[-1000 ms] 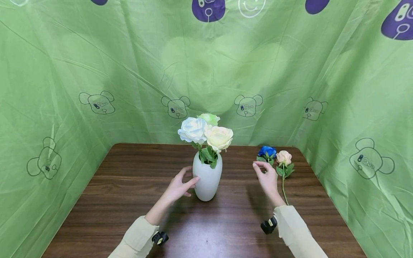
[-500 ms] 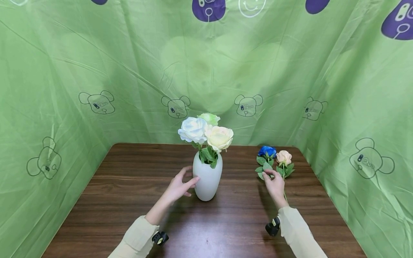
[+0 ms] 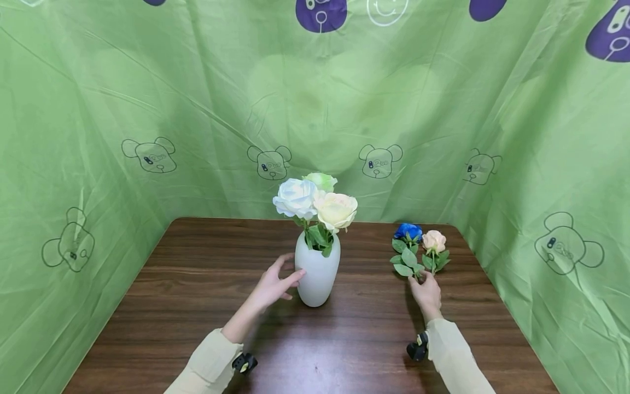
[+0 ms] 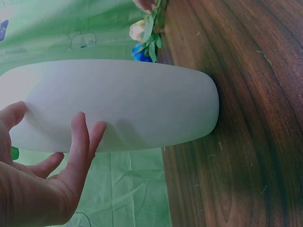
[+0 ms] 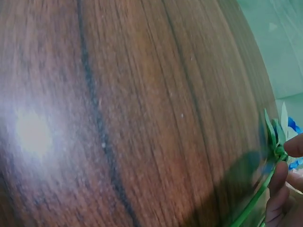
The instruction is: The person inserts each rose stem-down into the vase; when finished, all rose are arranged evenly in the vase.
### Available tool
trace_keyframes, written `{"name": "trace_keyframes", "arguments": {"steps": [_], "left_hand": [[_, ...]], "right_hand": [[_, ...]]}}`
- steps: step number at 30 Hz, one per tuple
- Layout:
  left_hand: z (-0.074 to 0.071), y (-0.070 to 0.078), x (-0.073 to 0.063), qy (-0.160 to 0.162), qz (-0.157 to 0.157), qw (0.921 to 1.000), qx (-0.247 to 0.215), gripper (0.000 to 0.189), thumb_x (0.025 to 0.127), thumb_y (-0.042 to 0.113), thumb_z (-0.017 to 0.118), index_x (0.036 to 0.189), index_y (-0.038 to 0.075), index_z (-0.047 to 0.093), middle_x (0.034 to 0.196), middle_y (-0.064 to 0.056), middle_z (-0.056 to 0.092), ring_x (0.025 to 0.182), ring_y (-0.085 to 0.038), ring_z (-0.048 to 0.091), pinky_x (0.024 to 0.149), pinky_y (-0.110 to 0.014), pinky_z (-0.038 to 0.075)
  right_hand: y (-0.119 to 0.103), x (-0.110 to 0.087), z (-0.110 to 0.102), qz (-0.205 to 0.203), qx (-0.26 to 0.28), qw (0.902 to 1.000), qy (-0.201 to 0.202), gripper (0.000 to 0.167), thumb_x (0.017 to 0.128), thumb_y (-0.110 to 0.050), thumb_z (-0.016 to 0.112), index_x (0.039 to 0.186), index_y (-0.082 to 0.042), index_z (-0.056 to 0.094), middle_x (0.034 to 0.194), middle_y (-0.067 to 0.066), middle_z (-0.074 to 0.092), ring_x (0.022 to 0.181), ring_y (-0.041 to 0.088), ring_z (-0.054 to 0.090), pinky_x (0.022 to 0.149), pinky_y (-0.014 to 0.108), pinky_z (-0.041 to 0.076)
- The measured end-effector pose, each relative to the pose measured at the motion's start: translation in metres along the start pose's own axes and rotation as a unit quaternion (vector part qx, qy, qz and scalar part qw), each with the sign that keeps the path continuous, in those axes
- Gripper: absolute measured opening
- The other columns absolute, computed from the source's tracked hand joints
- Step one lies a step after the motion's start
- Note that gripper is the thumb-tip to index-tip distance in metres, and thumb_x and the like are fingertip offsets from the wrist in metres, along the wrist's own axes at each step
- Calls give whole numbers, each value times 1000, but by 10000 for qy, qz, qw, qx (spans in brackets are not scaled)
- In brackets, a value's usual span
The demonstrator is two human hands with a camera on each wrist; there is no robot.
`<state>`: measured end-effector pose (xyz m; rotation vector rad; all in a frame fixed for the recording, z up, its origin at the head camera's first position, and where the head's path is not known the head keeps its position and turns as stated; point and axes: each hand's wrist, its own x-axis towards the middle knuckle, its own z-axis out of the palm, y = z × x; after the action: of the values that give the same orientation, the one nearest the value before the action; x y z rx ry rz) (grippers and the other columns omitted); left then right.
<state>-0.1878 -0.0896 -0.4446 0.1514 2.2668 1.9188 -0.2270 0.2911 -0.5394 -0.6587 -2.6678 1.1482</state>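
A white vase [image 3: 317, 276] stands upright with a pale blue rose [image 3: 295, 198], a cream rose [image 3: 336, 210] and a light green rose [image 3: 321, 181] in it. My left hand [image 3: 270, 284] rests against the vase's left side, fingers spread and mostly straight; the left wrist view shows fingertips [image 4: 80, 120] against its wall. To the right, a blue rose [image 3: 408, 232] lies on the table. My right hand [image 3: 427, 294] pinches its green stem [image 5: 258, 196] below the leaves [image 3: 408, 257], between thumb and finger. The lower stem is mostly hidden under that hand in the head view.
A pink rose [image 3: 434, 241] lies close beside the blue one, its stem running under the right hand. The dark wooden table [image 3: 197, 284] is enclosed by green printed cloth [image 3: 211, 109] at the back and sides.
My right hand has moved down and slightly right, from over the blue rose's leaves to its stem below them, uncovering the leaves. The left hand and vase stay in place.
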Motion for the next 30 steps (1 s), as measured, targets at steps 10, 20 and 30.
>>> {"name": "trace_keyframes", "arguments": {"steps": [10,20,30], "left_hand": [[-1,21,-10,-141,-1,9999,-79,57,84,24,62,130,5,35,118,-22,47,87,-38,58,51,-39,52],[0,30,-16,-177,-33,9998,51,56,85,23,60,131,4,34,120,-23,45,89,-40,57,54,-39,52],[0,29,-15,-154,-17,9999,2,56,85,23,61,130,4,35,119,-22,46,88,-39,57,52,-38,52]], "right_hand": [[5,-1,-2,280,-271,9983,-431,47,84,-23,56,126,-6,42,104,12,57,96,35,49,76,54,35],[6,-3,5,-265,-249,9980,-510,43,80,-14,58,120,1,46,91,16,61,83,33,56,71,45,42],[-11,-6,23,-841,1470,9834,-654,44,80,-3,61,120,2,44,79,15,61,47,12,56,44,22,47]]}}
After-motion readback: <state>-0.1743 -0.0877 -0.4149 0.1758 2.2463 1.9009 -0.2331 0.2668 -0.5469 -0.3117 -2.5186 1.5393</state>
